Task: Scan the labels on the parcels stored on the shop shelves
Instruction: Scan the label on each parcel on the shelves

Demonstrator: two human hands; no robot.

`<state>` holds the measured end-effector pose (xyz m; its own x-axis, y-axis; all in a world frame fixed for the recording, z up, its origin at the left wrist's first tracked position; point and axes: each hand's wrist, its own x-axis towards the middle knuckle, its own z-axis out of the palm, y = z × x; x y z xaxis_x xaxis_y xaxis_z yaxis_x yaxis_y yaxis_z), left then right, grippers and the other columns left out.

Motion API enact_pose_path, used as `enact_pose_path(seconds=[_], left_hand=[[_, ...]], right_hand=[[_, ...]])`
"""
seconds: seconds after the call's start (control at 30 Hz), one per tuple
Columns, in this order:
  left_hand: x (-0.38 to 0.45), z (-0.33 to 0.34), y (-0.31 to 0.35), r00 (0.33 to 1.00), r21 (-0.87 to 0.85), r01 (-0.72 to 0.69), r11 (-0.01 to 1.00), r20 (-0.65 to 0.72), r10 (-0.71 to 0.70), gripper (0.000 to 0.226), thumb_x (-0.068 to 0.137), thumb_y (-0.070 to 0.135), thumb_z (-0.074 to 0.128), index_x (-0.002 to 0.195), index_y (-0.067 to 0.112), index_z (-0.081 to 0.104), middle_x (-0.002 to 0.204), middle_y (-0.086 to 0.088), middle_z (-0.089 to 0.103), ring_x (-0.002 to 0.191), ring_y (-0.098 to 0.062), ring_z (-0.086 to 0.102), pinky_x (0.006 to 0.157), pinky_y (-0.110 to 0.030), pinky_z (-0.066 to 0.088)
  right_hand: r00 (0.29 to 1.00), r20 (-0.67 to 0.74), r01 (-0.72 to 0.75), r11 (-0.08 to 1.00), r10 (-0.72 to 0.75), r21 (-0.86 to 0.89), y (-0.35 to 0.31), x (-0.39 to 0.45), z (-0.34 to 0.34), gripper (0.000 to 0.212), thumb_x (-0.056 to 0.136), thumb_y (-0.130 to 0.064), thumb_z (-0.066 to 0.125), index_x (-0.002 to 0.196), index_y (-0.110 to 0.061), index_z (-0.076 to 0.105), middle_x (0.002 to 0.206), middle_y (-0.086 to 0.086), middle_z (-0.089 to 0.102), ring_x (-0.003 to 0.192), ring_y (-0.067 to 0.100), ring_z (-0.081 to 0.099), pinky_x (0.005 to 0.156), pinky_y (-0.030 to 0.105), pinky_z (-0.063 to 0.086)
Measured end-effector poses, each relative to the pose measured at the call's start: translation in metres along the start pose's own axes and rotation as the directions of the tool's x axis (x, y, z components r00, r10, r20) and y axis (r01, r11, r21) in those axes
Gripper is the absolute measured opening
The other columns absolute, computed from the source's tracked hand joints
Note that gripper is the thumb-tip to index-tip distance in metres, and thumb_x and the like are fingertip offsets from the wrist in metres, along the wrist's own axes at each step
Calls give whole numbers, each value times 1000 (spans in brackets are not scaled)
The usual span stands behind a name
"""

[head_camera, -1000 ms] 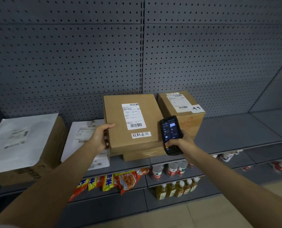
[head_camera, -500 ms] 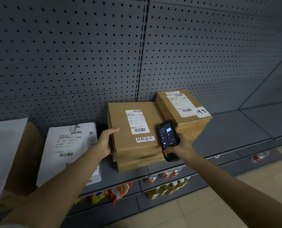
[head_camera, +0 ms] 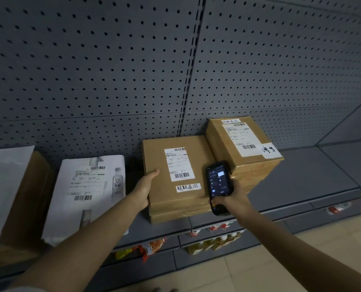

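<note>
Black handheld scanner (head_camera: 219,186) gripped in right hand (head_camera: 231,202), screen up, for reading labels. Left hand (head_camera: 144,186) curled round flat carton (head_camera: 171,175) edge, steadying it on shelf (head_camera: 314,173). Beyond, taller carton (head_camera: 243,148), label up.

We stand in a shop: grey pegboard-backed shelves (head_camera: 301,171) carry labelled parcels (head_camera: 175,175), while lower shelves hold bottled drinks (head_camera: 213,243) and snack packets (head_camera: 152,246).

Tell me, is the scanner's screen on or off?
On. The handheld scanner in the right hand shows a lit screen.
</note>
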<state>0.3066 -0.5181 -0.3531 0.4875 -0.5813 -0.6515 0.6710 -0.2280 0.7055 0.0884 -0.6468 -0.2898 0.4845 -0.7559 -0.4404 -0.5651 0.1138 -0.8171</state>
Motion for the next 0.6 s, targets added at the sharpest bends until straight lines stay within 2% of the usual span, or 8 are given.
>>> enact_pose_path(seconds=[0.17, 0.27, 0.4, 0.5, 0.6], left_hand=[[2, 4, 0, 1000, 12, -13, 1000, -27, 13, 41, 90, 50, 57, 114, 18, 65, 109, -12, 69, 102, -33, 64, 94, -45, 50], [0, 4, 1, 1000, 22, -12, 1000, -26, 12, 36, 90, 51, 56, 109, 21, 65, 107, -10, 69, 99, -30, 64, 84, -40, 51], [-2, 3, 6, 999, 55, -11, 998, -29, 12, 33, 90, 49, 58, 107, 21, 64, 105, -9, 68, 97, -27, 63, 77, -37, 50], [-4, 2, 9, 998, 87, -29, 996, -53, 33, 31, 90, 44, 60, 108, 19, 62, 106, -8, 67, 98, -26, 62, 87, -40, 49], [-9, -1, 10, 993, 97, -75, 992, -79, 83, 21, 93, 34, 58, 105, 17, 63, 116, -12, 65, 102, -26, 60, 99, -43, 45]], right_hand=[[996, -92, -2, 999, 5, 35, -2, 1, 11, 58, 65, -1, 76, 112, -17, 47, 104, 6, 60, 89, 18, 59, 71, 34, 52], [992, -116, -34, 998, 40, 49, -3, 2, 20, 72, 53, -12, 77, 117, -17, 47, 116, 10, 56, 97, 25, 60, 78, 40, 54], [992, -119, -44, 998, 49, 46, -5, 6, 23, 83, 43, -21, 75, 121, -16, 47, 119, 10, 53, 100, 27, 58, 83, 45, 55], [994, -101, -38, 998, 44, 52, -11, 5, 22, 81, 47, -17, 78, 122, -16, 48, 118, 10, 57, 99, 25, 59, 81, 42, 55], [997, -77, 6, 996, 1, 88, -16, 4, 22, 68, 61, -5, 78, 122, -13, 50, 113, 9, 61, 95, 21, 59, 72, 32, 51]])
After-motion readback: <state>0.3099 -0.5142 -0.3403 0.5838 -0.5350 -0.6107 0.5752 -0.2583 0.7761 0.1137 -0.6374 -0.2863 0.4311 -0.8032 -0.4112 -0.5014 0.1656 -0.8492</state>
